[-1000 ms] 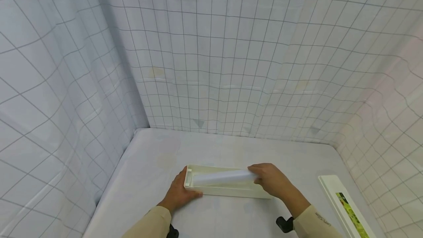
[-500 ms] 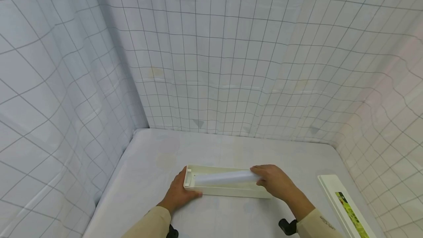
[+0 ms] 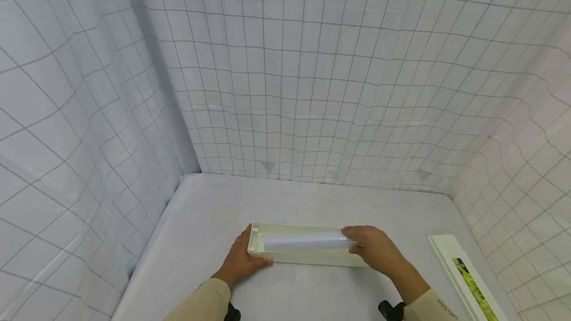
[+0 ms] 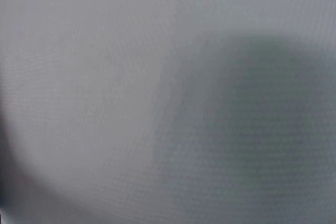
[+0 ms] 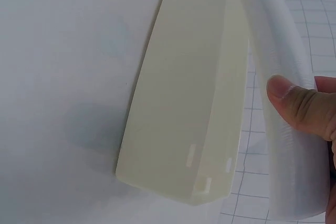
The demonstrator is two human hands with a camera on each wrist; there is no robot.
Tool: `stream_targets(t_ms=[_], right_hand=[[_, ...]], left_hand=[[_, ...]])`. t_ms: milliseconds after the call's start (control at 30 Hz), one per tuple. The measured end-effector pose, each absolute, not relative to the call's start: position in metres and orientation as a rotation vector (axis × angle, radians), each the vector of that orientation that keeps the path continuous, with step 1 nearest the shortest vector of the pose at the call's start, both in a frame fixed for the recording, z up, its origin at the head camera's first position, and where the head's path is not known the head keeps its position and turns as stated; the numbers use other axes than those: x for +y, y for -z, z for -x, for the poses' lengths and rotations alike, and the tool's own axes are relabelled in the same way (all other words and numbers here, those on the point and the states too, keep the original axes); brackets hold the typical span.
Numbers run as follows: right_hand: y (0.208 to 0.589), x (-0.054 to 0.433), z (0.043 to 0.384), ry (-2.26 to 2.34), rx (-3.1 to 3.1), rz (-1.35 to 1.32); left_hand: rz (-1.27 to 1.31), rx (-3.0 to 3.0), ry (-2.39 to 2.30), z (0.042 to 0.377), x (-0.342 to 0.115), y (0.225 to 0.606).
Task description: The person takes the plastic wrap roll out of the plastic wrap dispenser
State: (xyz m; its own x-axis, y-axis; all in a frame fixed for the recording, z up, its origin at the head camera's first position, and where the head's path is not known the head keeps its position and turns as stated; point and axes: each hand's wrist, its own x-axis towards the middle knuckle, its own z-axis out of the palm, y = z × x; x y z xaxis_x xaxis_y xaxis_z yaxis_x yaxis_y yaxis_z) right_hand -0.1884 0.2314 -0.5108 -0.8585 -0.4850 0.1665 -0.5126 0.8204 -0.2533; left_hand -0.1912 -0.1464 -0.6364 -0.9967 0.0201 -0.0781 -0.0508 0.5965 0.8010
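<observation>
In the head view a long cream plastic box [image 3: 312, 258] stands open-topped on the white-covered table. A white, translucent roll of plastic film [image 3: 303, 240] lies lengthwise within its outline. My left hand [image 3: 240, 257] grips the box's left end, thumb along the near wall and fingers behind. At the roll's right end, my right hand [image 3: 376, 247] pinches it and hides that end of the box. The right wrist view shows the thumb [image 5: 299, 103] pressed on the film roll [image 5: 275, 40], beside the box [image 5: 168, 87]. Only blurred white cloth [image 4: 94, 87] shows in the left wrist view.
A long white lid [image 3: 450, 254] with a yellow-green label [image 3: 475, 289] lies at the table's right side. White grid-patterned cloth [image 3: 285, 88] hangs at the back and along both sides. Black wrist mounts [image 3: 391, 310] show below the sleeves.
My right hand has shifted a little right and down, bringing the roll's right end lower, so the roll now lies more level along the box. The left hand keeps its place.
</observation>
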Motion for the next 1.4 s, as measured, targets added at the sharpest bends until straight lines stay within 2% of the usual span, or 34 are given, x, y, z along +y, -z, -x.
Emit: stream_targets(t_ms=[367,900,1400], right_hand=[[0.514,0.233,0.183,-0.481,-2.911,-0.718],[0.532,0.241,0.176,-0.428,-2.598,-0.778],[0.539,0.247,0.169,-0.533,-2.552,-0.649]], left_hand=[[-0.001,2.752,-1.396,0.191,-0.148,0.635],[0.008,2.746,-1.400,0.191,-0.147,0.637],[0.032,2.735,-1.380,0.189,-0.145,0.633]])
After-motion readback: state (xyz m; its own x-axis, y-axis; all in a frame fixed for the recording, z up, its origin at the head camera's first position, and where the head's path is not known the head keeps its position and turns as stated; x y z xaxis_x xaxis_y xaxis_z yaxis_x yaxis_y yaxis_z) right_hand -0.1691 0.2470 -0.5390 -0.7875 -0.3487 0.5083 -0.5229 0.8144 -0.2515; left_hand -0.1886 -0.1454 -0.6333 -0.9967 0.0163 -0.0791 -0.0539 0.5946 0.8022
